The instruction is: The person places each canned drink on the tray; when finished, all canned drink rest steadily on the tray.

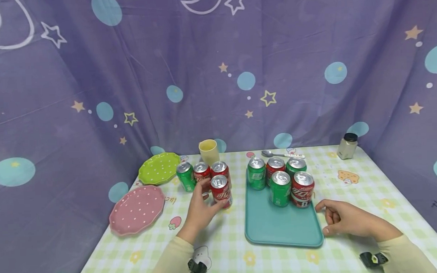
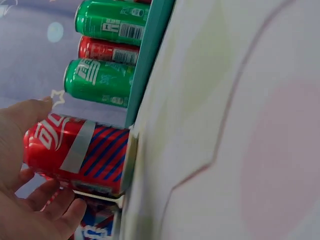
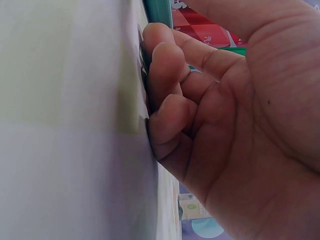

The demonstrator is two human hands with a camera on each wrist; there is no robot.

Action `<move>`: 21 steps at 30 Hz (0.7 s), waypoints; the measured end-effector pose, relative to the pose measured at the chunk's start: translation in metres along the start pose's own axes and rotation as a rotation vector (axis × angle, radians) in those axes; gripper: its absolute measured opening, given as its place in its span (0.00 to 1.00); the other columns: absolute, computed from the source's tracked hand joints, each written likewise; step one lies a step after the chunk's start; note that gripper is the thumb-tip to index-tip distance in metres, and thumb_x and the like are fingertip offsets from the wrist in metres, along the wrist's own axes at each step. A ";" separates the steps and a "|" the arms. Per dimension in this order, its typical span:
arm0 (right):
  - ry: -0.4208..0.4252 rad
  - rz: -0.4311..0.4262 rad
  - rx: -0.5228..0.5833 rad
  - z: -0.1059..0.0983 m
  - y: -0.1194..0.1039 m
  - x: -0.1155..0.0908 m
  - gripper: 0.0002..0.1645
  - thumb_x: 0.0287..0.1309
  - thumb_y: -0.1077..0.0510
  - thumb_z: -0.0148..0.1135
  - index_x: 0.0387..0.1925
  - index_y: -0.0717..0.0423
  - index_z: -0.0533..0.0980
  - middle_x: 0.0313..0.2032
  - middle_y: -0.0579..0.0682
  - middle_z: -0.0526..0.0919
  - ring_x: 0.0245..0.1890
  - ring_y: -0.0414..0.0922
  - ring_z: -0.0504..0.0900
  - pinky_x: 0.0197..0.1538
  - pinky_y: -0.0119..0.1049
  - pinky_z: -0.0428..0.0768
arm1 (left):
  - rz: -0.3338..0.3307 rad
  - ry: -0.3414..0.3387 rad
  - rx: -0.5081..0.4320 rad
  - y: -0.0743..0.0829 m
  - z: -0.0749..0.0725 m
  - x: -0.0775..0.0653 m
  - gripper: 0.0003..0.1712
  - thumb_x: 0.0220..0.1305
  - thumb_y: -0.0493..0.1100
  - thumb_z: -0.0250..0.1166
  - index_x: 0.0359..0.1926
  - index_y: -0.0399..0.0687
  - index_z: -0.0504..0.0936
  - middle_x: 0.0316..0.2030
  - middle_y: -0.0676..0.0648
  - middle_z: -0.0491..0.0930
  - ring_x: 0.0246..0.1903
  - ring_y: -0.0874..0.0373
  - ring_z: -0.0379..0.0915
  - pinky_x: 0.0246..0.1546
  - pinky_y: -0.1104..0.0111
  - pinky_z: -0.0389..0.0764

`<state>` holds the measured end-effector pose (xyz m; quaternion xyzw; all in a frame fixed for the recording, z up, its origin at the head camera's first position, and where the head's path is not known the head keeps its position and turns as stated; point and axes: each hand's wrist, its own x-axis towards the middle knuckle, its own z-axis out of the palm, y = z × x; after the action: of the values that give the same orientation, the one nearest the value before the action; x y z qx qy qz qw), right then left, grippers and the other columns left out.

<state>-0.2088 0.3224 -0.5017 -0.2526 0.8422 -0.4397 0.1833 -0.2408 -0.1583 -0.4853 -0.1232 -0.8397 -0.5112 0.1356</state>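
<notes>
My left hand [image 1: 201,209] is around a red soda can [image 1: 220,188] standing on the tablecloth, thumb in front and fingers on its far left side. In the left wrist view gaps show between the spread fingers [image 2: 60,205] and this red can. Behind it stand two more red cans and a green can [image 1: 185,177]. My right hand [image 1: 348,220] rests on the cloth at the right edge of the teal tray [image 1: 283,230], its fingers loosely curled with nothing in them. Several green and red cans stand on the tray's far half, a red can [image 1: 302,189] nearest this hand.
To the left lie a pink dotted plate [image 1: 138,211] and a green dotted plate [image 1: 160,168]. At the back are a yellow cup [image 1: 209,152], a spoon [image 1: 282,154] and a black-lidded jar [image 1: 347,147]. A purple curtain [image 1: 216,72] hangs behind the table.
</notes>
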 end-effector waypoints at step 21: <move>0.001 0.013 -0.001 -0.001 0.001 0.001 0.36 0.59 0.53 0.79 0.60 0.64 0.72 0.31 0.51 0.78 0.23 0.36 0.73 0.26 0.33 0.75 | -0.105 0.000 0.043 -0.018 0.019 0.014 0.43 0.53 0.43 0.84 0.66 0.50 0.70 0.58 0.45 0.78 0.58 0.48 0.78 0.58 0.55 0.82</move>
<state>-0.2100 0.3230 -0.5023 -0.2470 0.8442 -0.4380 0.1857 -0.2619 -0.1487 -0.5037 -0.0761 -0.8558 -0.4994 0.1112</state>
